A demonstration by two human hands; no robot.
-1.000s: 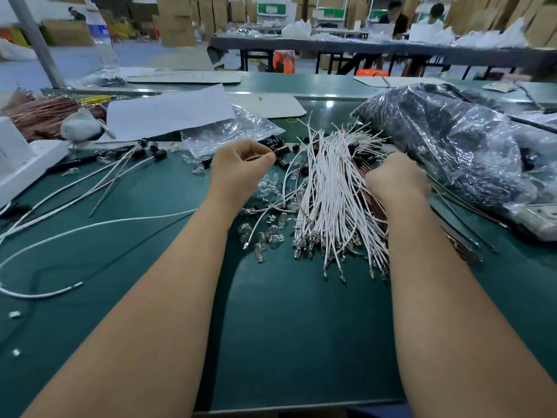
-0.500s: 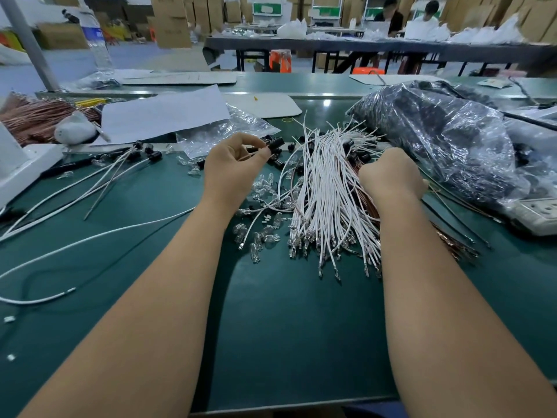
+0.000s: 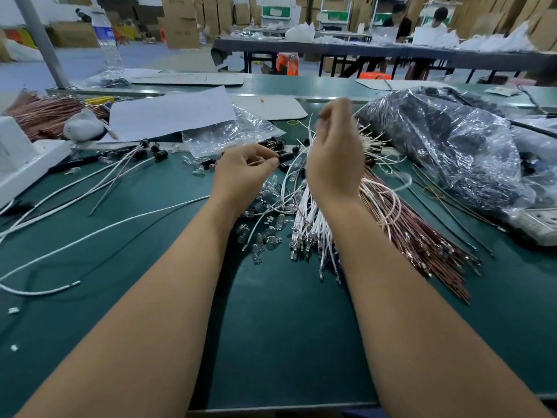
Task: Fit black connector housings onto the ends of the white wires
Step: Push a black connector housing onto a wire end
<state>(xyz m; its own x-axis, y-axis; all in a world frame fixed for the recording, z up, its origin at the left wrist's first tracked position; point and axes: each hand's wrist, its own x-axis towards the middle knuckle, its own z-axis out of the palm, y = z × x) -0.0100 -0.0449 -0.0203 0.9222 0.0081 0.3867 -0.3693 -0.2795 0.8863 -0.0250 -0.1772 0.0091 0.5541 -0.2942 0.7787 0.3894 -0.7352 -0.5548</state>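
Observation:
A bundle of white wires with metal terminals lies on the green table, fanned toward me. My left hand hovers just left of it and pinches a black connector housing at its fingertips, with a thin wire running under the fingers. My right hand is raised above the bundle, its blurred fingertips pinched on the top end of a white wire. Loose black housings lie just beyond the left hand. Several white wires with housings fitted lie at the left.
Brown wires fan out to the right of the white bundle. Small clear glass bulbs are scattered by my left wrist. A plastic bag of dark parts fills the right side. A white box stands at the left edge.
My right hand has lifted off the wire bundle and moved up and left with a wire. My left hand has shifted right and now pinches a black housing.

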